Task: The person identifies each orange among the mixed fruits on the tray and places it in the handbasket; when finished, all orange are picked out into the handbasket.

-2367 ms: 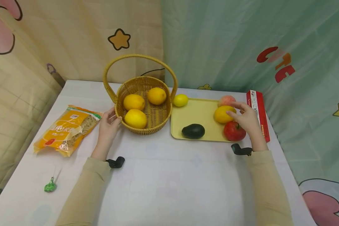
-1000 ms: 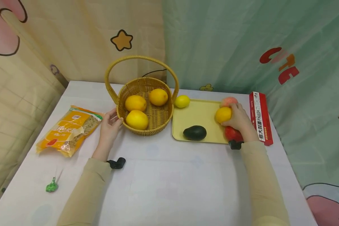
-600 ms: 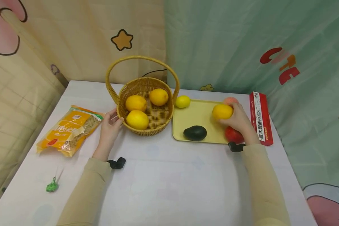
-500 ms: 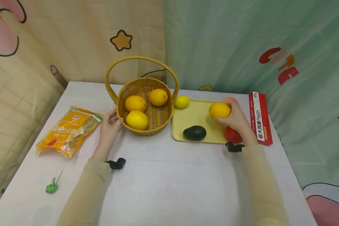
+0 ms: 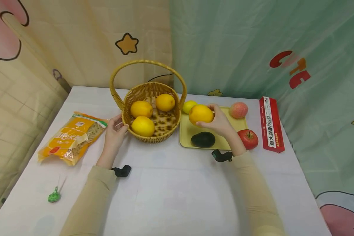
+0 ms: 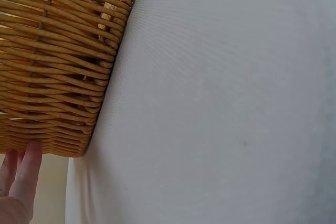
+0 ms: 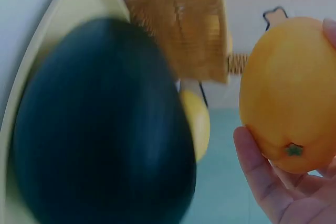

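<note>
My right hand (image 5: 221, 123) holds an oval yellow-orange citrus fruit (image 5: 200, 114) above the pale yellow tray (image 5: 184, 139). Its green stem mark shows in the right wrist view, with thumb and fingers around the fruit (image 7: 294, 93). My left hand (image 5: 113, 134) rests against the outer left side of the wicker basket (image 5: 162, 124). In the left wrist view, straight fingers (image 6: 29, 174) touch the weave. Inside the basket lie 3 yellow fruits, one of them a yellow fruit (image 5: 143, 126) at the front. A dark green avocado (image 5: 203, 140) lies on the tray, below the held fruit.
A smaller yellow lemon (image 5: 188, 107) sits between basket and tray. A peach (image 5: 239, 110) and a red pomegranate-like fruit (image 5: 248, 139) are at the tray's right. Farther right lies a red pasta box (image 5: 271, 124). An orange pasta bag (image 5: 72, 137) and a green-wrapped lollipop (image 5: 54, 195) are left.
My right hand has closed around the citrus fruit, lifted it from beside the peach and carried it left toward the basket. My left hand has stayed at the basket's side.
</note>
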{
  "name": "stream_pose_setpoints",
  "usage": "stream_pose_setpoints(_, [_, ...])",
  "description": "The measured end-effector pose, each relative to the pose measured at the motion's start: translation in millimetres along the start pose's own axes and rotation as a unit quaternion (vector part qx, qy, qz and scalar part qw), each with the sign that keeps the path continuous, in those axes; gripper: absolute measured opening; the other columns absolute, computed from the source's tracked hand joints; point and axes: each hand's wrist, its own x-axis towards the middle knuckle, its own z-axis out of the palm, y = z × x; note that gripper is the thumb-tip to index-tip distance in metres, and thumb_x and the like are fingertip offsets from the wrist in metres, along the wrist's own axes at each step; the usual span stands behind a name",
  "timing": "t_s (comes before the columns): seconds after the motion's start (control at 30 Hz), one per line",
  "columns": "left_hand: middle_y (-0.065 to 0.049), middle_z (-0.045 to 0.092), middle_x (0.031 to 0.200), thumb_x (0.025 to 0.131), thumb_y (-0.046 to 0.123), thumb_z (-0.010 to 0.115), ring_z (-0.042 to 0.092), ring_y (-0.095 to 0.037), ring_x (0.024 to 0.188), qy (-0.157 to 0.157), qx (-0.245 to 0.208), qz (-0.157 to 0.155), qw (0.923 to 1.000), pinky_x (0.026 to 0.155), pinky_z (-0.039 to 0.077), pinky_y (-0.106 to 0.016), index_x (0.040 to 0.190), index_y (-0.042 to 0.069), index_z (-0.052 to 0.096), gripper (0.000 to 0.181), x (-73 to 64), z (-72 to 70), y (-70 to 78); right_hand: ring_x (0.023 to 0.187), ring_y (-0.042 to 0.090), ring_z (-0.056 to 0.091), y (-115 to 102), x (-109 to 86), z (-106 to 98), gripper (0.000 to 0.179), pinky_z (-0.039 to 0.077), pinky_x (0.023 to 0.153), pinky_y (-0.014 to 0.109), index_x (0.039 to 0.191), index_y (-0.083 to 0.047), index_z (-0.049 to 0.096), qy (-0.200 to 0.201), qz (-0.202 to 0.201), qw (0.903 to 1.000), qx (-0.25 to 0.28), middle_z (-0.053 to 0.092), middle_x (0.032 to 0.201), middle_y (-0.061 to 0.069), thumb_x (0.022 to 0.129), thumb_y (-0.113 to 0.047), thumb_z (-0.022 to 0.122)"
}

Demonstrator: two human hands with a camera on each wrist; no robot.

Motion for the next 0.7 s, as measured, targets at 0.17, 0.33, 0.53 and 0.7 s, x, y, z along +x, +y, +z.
stream_pose_setpoints(0.17, [-0.011, 0.037, 0.154, 0.100, 0.013, 0.052, 0.041, -0.026, 0.139, 0.001, 0.004, -0.002, 1.0000, 0.112, 0.045, -0.038, 0.154, 0.012, 0.028, 0.059, -0.8, 0.0, -0.4, 0.119, 0.031, 0.050, -24.0, 6.2, 27.9, 0.088, 0.048, 0.105, 0.048, 0.146, -0.010, 0.032, -0.020, -0.031, 0.9991, 0.019, 0.042, 0.145, 0.012, 0.077, -0.037, 0.081])
stream_pose_setpoints(0.33, [-0.011, 0.036, 0.155, 0.101, 0.014, 0.051, 0.040, -0.026, 0.140, 0.003, 0.009, 0.004, 0.9999, 0.113, 0.043, -0.039, 0.154, 0.012, 0.028, 0.058, -1.6, 0.0, 0.0, 0.117, 0.027, 0.054, -46.3, 15.2, 56.1, 0.089, 0.051, 0.101, 0.047, 0.148, -0.016, 0.036, -0.026, -0.072, 0.9968, 0.022, 0.046, 0.145, 0.008, 0.076, -0.041, 0.082])
stream_pose_setpoints(0.53, [-0.010, 0.036, 0.156, 0.101, 0.014, 0.051, 0.040, -0.026, 0.141, 0.005, 0.008, 0.005, 0.9999, 0.114, 0.043, -0.041, 0.155, 0.013, 0.028, 0.059, -1.5, 1.1, 0.4, 0.119, 0.024, 0.053, -60.4, 28.2, 85.4, 0.088, 0.051, 0.101, 0.045, 0.147, -0.017, 0.039, -0.015, -0.107, 0.9941, -0.002, 0.048, 0.143, 0.007, 0.075, -0.043, 0.082])
stream_pose_setpoints(0.7, [-0.010, 0.036, 0.155, 0.101, 0.013, 0.051, 0.040, -0.026, 0.140, 0.005, 0.005, 0.003, 1.0000, 0.114, 0.042, -0.040, 0.154, 0.013, 0.028, 0.059, -1.5, 1.7, -0.3, 0.124, 0.026, 0.050, -64.8, 37.8, 102.3, 0.087, 0.048, 0.106, 0.045, 0.146, -0.015, 0.040, -0.015, -0.120, 0.9898, -0.075, 0.046, 0.144, 0.009, 0.076, -0.045, 0.082])
